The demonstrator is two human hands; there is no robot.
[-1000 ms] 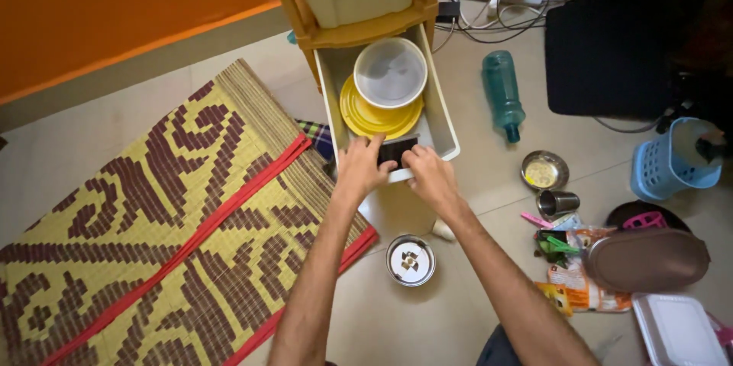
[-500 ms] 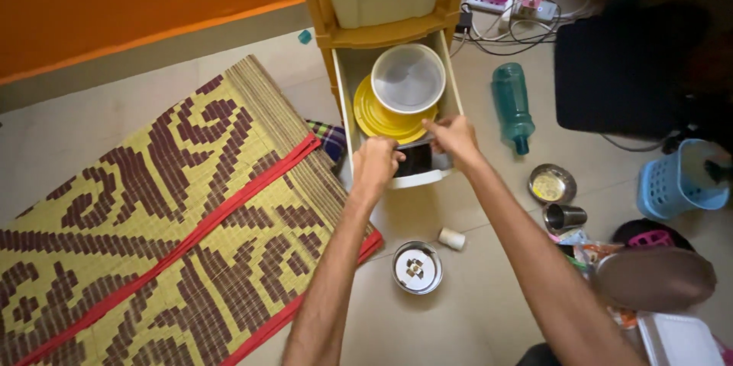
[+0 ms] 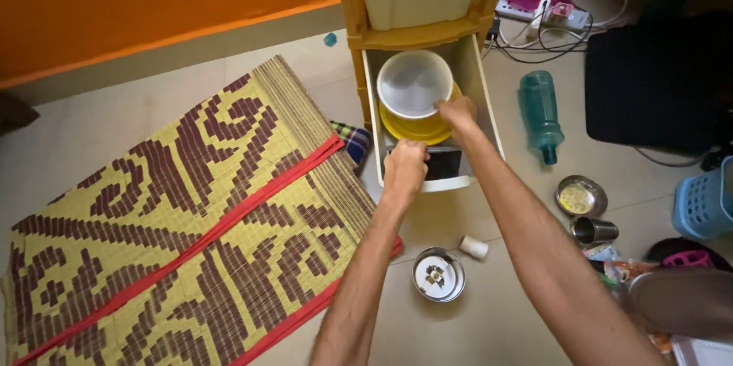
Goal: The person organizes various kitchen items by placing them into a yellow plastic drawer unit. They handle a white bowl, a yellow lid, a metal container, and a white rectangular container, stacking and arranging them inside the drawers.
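A white drawer [image 3: 490,110] stands pulled out at the bottom of a yellow-framed plastic cabinet [image 3: 355,38]. Inside it a white bowl [image 3: 412,82] rests on a stack of yellow plates [image 3: 416,129]. My right hand [image 3: 458,112] reaches into the drawer, and its fingers pinch the bowl's near right rim. My left hand [image 3: 405,167] is curled over the drawer's front edge, beside a dark rectangular part [image 3: 444,162] at the front.
A yellow and brown woven mat [image 3: 175,213] with red stripes covers the floor on the left. On the right lie a teal bottle [image 3: 542,110], a steel bowl [image 3: 580,196], a steel cup [image 3: 594,230] and a blue basket [image 3: 702,202]. A round steel lid [image 3: 437,274] and a small white roll [image 3: 473,247] sit below the drawer.
My right hand left the drawer's front edge and moved deeper in, up to the white bowl's rim. My left hand stays on the front edge. The view has shifted left.
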